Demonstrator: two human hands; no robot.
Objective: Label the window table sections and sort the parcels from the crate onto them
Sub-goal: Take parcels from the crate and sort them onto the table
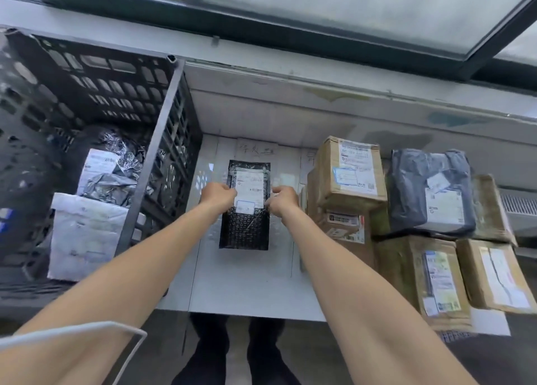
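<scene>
A black bubble-wrap parcel [245,227] with a white shipping label lies lengthwise on the white table [247,285], just below a handwritten section label [257,149]. My left hand [216,195] grips its left edge and my right hand [283,201] grips its right edge, both near the shipping label. The black plastic crate [157,140] stands at the left. Inside it lie a dark grey bag parcel [113,163] and a white bag parcel [84,233].
To the right, stacked cardboard boxes [348,172], a dark grey bagged parcel [433,192] and more cardboard boxes [436,280] fill the table's right part. A window sill and dark window frame [290,38] run along the back. My feet show below the front edge.
</scene>
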